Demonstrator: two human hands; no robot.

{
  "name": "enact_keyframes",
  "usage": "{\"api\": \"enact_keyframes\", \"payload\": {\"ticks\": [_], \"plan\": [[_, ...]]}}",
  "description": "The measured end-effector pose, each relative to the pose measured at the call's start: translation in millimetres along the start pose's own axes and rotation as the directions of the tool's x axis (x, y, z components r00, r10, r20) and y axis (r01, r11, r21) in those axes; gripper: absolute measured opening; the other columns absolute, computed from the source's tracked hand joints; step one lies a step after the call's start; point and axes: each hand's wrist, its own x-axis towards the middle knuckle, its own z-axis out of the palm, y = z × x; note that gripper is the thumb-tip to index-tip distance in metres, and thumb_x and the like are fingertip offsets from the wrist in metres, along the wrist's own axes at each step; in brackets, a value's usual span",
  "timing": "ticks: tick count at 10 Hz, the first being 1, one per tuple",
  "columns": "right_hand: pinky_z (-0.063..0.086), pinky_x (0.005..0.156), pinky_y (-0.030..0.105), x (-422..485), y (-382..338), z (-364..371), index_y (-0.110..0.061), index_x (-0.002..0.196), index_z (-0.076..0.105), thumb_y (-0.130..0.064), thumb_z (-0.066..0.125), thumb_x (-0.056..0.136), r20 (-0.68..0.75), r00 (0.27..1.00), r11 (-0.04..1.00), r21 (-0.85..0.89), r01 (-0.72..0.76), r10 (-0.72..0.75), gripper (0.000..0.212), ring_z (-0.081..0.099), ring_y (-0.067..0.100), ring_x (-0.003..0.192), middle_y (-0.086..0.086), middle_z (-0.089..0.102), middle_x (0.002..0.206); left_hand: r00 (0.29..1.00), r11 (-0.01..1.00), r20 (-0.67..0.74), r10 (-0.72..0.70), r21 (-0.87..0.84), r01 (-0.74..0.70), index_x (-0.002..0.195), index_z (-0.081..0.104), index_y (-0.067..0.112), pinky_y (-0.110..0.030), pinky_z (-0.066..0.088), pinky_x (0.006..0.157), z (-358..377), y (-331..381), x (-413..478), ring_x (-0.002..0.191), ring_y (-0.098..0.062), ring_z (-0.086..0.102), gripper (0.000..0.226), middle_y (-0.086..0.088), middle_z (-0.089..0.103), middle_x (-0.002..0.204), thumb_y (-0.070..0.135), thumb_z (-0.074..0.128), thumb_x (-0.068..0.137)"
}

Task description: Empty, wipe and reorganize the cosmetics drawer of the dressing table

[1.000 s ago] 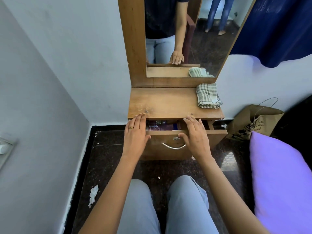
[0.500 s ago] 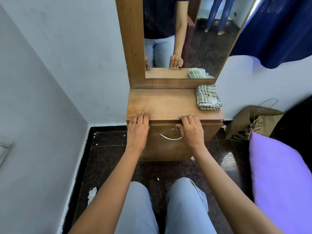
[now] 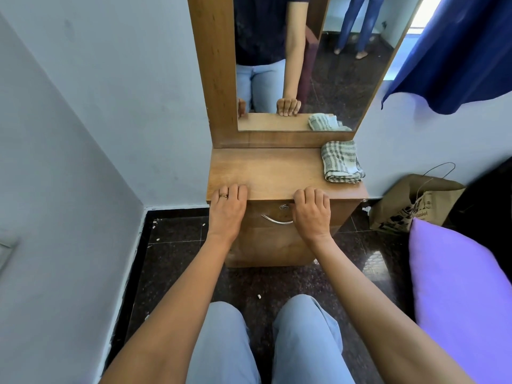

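Two bare hands hook bent fingers over the front edge of the wooden dressing table's smooth top: the left hand, wearing a thin ring, at the table's left corner, the right hand above the curved metal handle. The cosmetics drawer sits closed under the top. A folded checked cloth lies at the table's back right corner, below its tall wood-framed mirror.
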Motion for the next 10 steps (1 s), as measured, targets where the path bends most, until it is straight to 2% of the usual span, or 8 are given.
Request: {"api": "enact_keyframes", "payload": {"ticks": [3,4,5,6,7,8,9,10], "plan": [[0.037,0.073,0.036,0.8,-3.1,-0.7,-0.012,0.09,0.048,-0.008,0.068,0.075,0.01,1.0,1.0,-0.021,0.016,-0.016,0.025,0.044,0.025,0.073,0.005,0.052,0.076,1.0,1.0,-0.021,0.023,0.021,-0.022,0.099,0.046,0.011,-0.033,0.05,0.074,1.9,2.2,0.6,0.072,-0.02,0.054,0.039,-0.004,0.054,0.082,-0.003,0.069,0.071],[0.036,0.073,0.036,3.6,-8.2,-4.1,-0.012,0.091,0.048,-0.005,0.066,0.072,0.037,0.999,1.0,-0.004,0.003,-0.003,0.027,0.044,0.025,0.073,0.005,0.052,0.078,1.0,1.0,0.01,0.002,-0.02,-0.001,0.101,0.043,0.011,-0.033,0.052,0.075,-0.6,3.1,2.2,0.073,-0.021,0.055,0.049,-0.005,0.055,0.083,-0.002,0.074,0.065],[0.039,0.073,0.036,8.3,-9.5,-14.9,-0.01,0.094,0.048,-0.005,0.067,0.069,0.145,0.989,0.999,0.034,-0.005,0.0,0.032,0.047,0.025,0.074,0.006,0.052,0.08,0.996,0.998,0.089,-0.021,-0.056,0.026,0.104,0.042,0.01,-0.034,0.051,0.076,-7.4,2.1,2.3,0.077,-0.022,0.057,0.057,-0.005,0.057,0.088,0.015,0.083,0.064],[0.044,0.077,0.038,10.3,-7.4,-27.6,-0.009,0.101,0.05,-0.027,0.07,0.073,0.288,0.957,0.99,0.143,-0.019,-0.023,0.038,0.052,0.027,0.081,0.008,0.054,0.09,0.991,0.992,0.126,-0.031,-0.12,0.047,0.108,0.051,0.011,-0.035,0.049,0.081,-15.0,2.6,-1.9,0.088,-0.024,0.059,0.051,-0.006,0.06,0.099,0.043,0.074,0.075],[0.044,0.092,0.042,10.7,-7.3,-41.2,-0.006,0.117,0.052,-0.039,0.064,0.078,0.325,0.946,0.963,0.259,-0.07,-0.019,0.052,0.056,0.032,0.104,0.012,0.058,0.113,0.994,0.976,0.066,-0.088,-0.193,0.099,0.12,0.051,0.007,-0.039,0.046,0.09,-20.1,1.7,-4.4,0.106,-0.029,0.058,0.05,-0.012,0.059,0.118,0.047,0.053,0.09],[0.03,0.11,0.04,24.7,-6.7,-49.8,-0.003,0.138,0.04,-0.037,0.056,0.084,0.271,0.962,0.948,0.292,-0.124,0.042,0.066,0.039,0.031,0.134,0.017,0.043,0.143,0.988,0.955,-0.052,-0.148,-0.265,0.129,0.137,0.041,0.002,-0.043,0.034,0.108,-26.8,-2.3,5.8,0.129,-0.033,0.045,0.055,-0.019,0.046,0.14,0.04,0.041,0.097],[0.013,0.118,0.037,55.5,-3.6,-65.8,0.0,0.147,0.026,-0.036,0.051,0.088,0.19,0.98,0.936,0.33,-0.12,0.059,0.074,0.016,0.028,0.145,0.018,0.024,0.155,0.983,0.966,-0.137,-0.125,-0.241,0.089,0.147,0.026,0.004,-0.041,0.015,0.117,-46.2,-10.9,29.0,0.143,-0.029,0.024,0.06,-0.016,0.027,0.154,0.04,0.028,0.099],[0.011,0.121,0.04,85.8,-0.7,-74.0,0.001,0.148,0.021,-0.033,0.055,0.089,0.082,0.991,0.927,0.351,-0.13,0.108,0.077,0.01,0.028,0.147,0.019,0.018,0.157,0.971,0.969,-0.198,-0.131,-0.233,0.083,0.15,0.017,0.007,-0.042,0.012,0.118,-60.4,-19.3,53.3,0.146,-0.027,0.012,0.06,-0.013,0.016,0.158,0.039,0.024,0.099]]}}
